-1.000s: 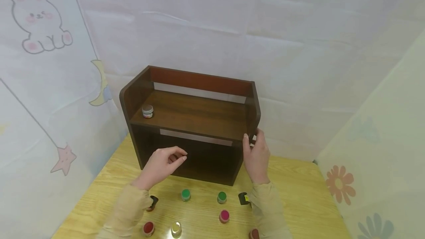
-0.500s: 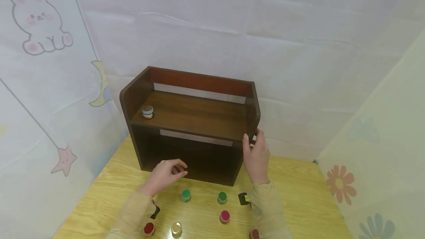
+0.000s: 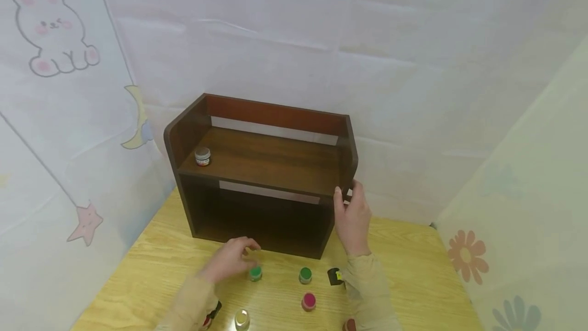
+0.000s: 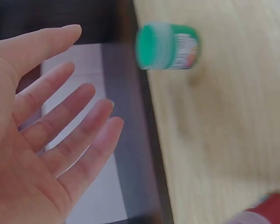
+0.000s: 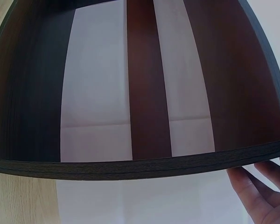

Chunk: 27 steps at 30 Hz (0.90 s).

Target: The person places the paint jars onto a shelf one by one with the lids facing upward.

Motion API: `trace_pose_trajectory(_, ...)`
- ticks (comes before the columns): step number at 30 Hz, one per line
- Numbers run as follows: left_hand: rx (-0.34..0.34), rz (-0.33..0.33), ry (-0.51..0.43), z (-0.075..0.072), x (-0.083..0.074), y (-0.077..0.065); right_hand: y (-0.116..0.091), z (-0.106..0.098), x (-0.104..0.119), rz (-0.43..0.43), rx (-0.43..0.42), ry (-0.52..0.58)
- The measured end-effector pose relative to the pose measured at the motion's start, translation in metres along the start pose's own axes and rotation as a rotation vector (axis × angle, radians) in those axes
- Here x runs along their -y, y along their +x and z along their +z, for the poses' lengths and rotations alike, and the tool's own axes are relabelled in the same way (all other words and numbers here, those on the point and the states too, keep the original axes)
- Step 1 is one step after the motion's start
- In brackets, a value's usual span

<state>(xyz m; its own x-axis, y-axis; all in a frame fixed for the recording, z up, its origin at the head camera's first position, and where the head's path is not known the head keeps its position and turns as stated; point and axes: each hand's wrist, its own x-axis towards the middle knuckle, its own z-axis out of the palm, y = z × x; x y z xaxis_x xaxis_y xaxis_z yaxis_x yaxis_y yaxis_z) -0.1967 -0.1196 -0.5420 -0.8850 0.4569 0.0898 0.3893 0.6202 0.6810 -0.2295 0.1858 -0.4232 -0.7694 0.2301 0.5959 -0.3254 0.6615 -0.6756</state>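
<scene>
My left hand [image 3: 229,260] is low in front of the dark brown two-tier shelf [image 3: 262,159], right beside a green-lidded paint jar [image 3: 255,274]. In the left wrist view the fingers of that hand [image 4: 51,126] are spread and hold nothing; a small gap separates them from the green jar [image 4: 167,45]. At the shelf's right side panel, my right hand [image 3: 353,221] rests its fingertips against the wood. The right wrist view shows its fingers [image 5: 252,193] fairly straight along the panel's outer face. One grey-lidded jar [image 3: 202,156] stands on the upper tier at the left.
On the wooden table [image 3: 404,269] stand another green jar [image 3: 305,275], a magenta jar [image 3: 309,301], a yellowish jar [image 3: 242,319] and a brownish-red jar [image 3: 349,325]. A red jar [image 3: 207,322] is partly hidden by the left wrist. Printed cloth [image 3: 275,29] hangs behind.
My left hand has come down from in front of the lower tier to the near green jar, and its fingers have spread. The right hand has kept its place on the side panel.
</scene>
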Motion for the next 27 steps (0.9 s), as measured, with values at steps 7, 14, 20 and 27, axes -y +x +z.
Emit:
trace_pose_trajectory(7,0.052,0.021,0.072,0.011,0.003,-0.005,0.0,0.0,-0.001,-0.002,-0.012,0.004)
trace_pose_trajectory(14,0.095,0.055,0.091,0.019,0.006,-0.004,0.0,0.0,-0.001,0.002,-0.001,0.004)
trace_pose_trajectory(20,0.106,0.06,0.108,0.027,0.013,-0.001,0.0,0.001,-0.001,-0.003,-0.005,0.003)
trace_pose_trajectory(27,0.133,0.067,0.155,0.032,0.013,0.001,0.0,0.002,-0.001,-0.005,-0.006,0.006)
